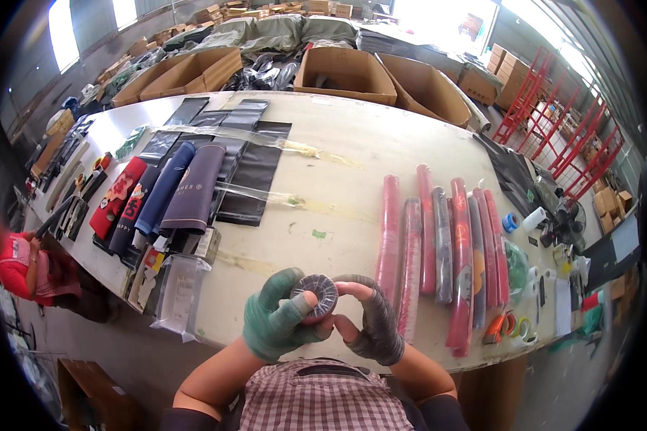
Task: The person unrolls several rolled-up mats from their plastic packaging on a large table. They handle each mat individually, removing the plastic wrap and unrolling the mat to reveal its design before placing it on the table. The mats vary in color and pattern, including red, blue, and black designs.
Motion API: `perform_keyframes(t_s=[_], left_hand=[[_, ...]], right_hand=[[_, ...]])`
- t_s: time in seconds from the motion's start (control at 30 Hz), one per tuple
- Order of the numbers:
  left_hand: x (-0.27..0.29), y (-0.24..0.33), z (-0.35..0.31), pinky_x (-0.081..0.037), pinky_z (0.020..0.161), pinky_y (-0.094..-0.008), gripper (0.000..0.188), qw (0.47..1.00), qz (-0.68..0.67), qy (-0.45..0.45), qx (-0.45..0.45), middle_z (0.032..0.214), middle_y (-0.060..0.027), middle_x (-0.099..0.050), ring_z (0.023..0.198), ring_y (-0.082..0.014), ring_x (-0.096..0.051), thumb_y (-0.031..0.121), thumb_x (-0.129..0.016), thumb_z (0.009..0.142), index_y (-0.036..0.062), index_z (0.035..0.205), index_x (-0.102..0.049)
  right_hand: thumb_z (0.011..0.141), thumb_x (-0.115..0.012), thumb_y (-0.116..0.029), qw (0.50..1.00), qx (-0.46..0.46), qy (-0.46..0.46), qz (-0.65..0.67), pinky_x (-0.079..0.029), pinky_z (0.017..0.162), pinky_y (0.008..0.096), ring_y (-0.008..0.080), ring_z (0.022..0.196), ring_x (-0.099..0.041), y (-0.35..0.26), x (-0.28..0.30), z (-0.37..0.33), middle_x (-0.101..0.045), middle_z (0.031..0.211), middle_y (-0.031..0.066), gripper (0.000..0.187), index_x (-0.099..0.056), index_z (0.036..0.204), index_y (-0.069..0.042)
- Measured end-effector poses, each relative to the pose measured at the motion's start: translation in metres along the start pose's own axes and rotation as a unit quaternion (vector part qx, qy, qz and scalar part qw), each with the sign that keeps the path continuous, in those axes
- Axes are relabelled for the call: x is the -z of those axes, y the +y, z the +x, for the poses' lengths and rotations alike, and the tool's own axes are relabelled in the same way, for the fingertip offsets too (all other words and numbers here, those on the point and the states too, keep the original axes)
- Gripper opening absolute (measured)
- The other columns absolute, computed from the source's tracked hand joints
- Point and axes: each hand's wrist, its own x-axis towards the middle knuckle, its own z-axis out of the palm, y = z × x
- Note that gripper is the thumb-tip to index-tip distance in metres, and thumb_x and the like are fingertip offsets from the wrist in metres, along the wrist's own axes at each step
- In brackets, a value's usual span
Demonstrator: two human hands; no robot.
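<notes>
A warehouse-like workshop: stacked cartons (511, 72), long worktable (330, 136), red metal frames (522, 94)

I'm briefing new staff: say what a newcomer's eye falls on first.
Probably the dark-ended roll in the left hand, the right hand at its rim, low in the centre. Next, the red and grey wrapped rolls on the right of the table, then the red metal frames at upper right.

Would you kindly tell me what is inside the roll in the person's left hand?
Only the outside of the roll shows: a dark, creased end, partly under the thumb of the left hand. Its inside is covered, unseen.
</notes>
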Motion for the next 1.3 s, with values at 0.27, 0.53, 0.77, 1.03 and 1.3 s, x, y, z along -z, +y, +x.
perform_keyframes(t_s=[0.27, 0.53, 0.77, 1.03, 1.3], left_hand=[[0.009, 0.000, -0.010, -0.051, 0.062, -0.0306, 0.070, 1.000, -0.020, -0.006, -0.006, 0.102, -0.0154, -0.055, 0.077, -0.0247, -0.061, 0.032, -0.086, 0.064, 0.0187, 0.122, -0.048], [0.018, -0.002, -0.018, -0.051, 0.065, -0.0307, 0.055, 0.999, -0.040, 0.005, -0.002, 0.102, -0.0149, -0.056, 0.081, -0.0247, -0.061, 0.033, -0.083, 0.069, 0.0136, 0.110, -0.050], [0.072, 0.013, 0.033, -0.049, 0.053, -0.0319, 0.048, 0.984, 0.100, -0.146, -0.006, 0.097, -0.0085, -0.054, 0.073, -0.0229, -0.059, 0.036, -0.080, 0.066, 0.0117, 0.101, -0.057], [0.095, 0.028, 0.050, -0.046, 0.059, -0.0367, 0.034, 0.957, 0.108, -0.258, 0.072, 0.080, -0.0056, -0.058, 0.071, -0.0250, -0.057, 0.028, -0.075, 0.071, 0.0078, 0.097, -0.065], [0.111, 0.015, 0.068, -0.047, 0.058, -0.0353, 0.024, 0.932, -0.054, -0.346, 0.096, 0.078, -0.0058, -0.058, 0.068, -0.0266, -0.059, 0.025, -0.075, 0.075, 0.0102, 0.088, -0.062]], right_hand=[[0.083, -0.063, -0.003, 0.998, 0.018, 0.010, 0.052, -0.049, 0.084, 0.0360, 0.0277, 0.096, -0.061, -0.011, -0.007, 0.008, -0.059, 0.108, 0.0164, 0.035, -0.057, 0.117, -0.003], [0.082, -0.063, -0.001, 0.998, 0.066, -0.015, 0.006, -0.051, 0.078, 0.0362, 0.0288, 0.091, -0.062, -0.019, -0.017, 0.015, -0.060, 0.104, 0.0166, 0.031, -0.060, 0.113, -0.007], [0.072, -0.074, 0.003, 0.988, 0.117, -0.040, -0.088, -0.053, 0.061, 0.0337, 0.0271, 0.073, -0.065, -0.032, -0.012, 0.020, -0.062, 0.088, 0.0149, 0.051, -0.052, 0.117, -0.005], [0.071, -0.070, 0.006, 0.987, 0.134, -0.078, -0.029, -0.051, 0.054, 0.0348, 0.0275, 0.063, -0.064, -0.038, -0.027, 0.031, -0.063, 0.079, 0.0130, 0.046, -0.053, 0.113, -0.001], [0.075, -0.069, 0.000, 0.991, 0.067, -0.110, 0.036, -0.050, 0.057, 0.0352, 0.0286, 0.065, -0.061, -0.041, -0.013, 0.054, -0.059, 0.077, 0.0115, 0.028, -0.063, 0.101, -0.006]])
